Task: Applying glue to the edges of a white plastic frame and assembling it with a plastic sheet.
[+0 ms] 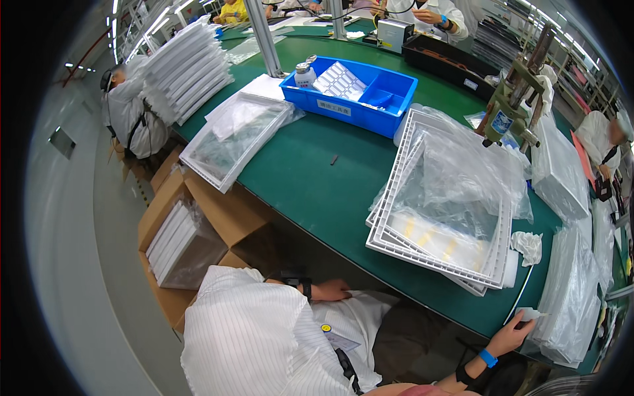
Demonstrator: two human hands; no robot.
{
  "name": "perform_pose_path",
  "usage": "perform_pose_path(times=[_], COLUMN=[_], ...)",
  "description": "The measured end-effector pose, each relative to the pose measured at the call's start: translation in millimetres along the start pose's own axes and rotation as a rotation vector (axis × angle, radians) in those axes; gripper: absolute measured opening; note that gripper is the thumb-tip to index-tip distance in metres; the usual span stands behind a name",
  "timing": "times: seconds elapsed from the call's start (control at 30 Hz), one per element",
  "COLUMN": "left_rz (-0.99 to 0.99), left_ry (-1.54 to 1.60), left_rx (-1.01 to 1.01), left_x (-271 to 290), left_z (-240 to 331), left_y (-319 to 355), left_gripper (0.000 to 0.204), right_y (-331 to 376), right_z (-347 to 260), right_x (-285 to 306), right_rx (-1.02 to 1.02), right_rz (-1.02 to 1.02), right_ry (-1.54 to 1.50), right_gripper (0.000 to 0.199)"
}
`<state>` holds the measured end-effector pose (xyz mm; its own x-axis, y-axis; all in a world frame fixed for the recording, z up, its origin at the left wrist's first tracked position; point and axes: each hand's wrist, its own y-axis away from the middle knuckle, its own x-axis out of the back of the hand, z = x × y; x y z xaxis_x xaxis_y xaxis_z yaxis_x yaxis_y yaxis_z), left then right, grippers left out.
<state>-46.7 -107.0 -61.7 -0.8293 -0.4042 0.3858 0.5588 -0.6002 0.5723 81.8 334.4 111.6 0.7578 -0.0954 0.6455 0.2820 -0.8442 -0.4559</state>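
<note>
Small white item [528, 314] pinched in right hand [508, 336], grip narrow; left hand [331, 290]: grip, cannot tell.

Looks like a factory workshop, set up for assembling or packing goods by hand. Has a long green-topped workbench [310, 191], bearing white rectangular frames [389, 185] with slotted rims, a blue compartmented plastic tray [380, 125] and a green metal bench press [500, 117]. Shows goods in bulk: a tall stack of white wrapped slabs [185, 69] at the left, clear-wrapped white packs [569, 294] at the right, and an open brown cardboard carton [224, 208] filled with flat white pieces [191, 254]. Is staffed by several people, including a co-worker in a white smock [125, 99] at the left and a person in yellow clothing [231, 12] beyond the bench. Is lit by long white tube lights [160, 25].
</note>
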Motion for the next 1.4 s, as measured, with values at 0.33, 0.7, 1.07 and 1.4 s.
perform_pose_path(times=[0.33, 0.7, 1.07, 1.4], left_rz=[-0.342, 0.055, 0.454, 0.461], left_ry=[0.085, 0.577, 0.325, 0.093], left_rx=[-0.127, -0.641, -0.673, -0.877], left_x=[71, 226, 312, 280], left_z=[107, 188, 206, 197], left_y=[73, 102, -26, -38], left_gripper=[0.058, 0.031, 0.023, 0.038], right_y=[1, -1, 2, -6], right_z=[4, -6, -3, 23], right_x=[-6, 0, -2, -2], right_rx=[-0.003, -0.037, 0.034, 0.063], right_rz=[0.048, 0.007, 0.042, 0.027], right_ry=[-0.053, -0.040, 0.061, 0.143], right_gripper=[0.046, 0.039, 0.042, 0.045])
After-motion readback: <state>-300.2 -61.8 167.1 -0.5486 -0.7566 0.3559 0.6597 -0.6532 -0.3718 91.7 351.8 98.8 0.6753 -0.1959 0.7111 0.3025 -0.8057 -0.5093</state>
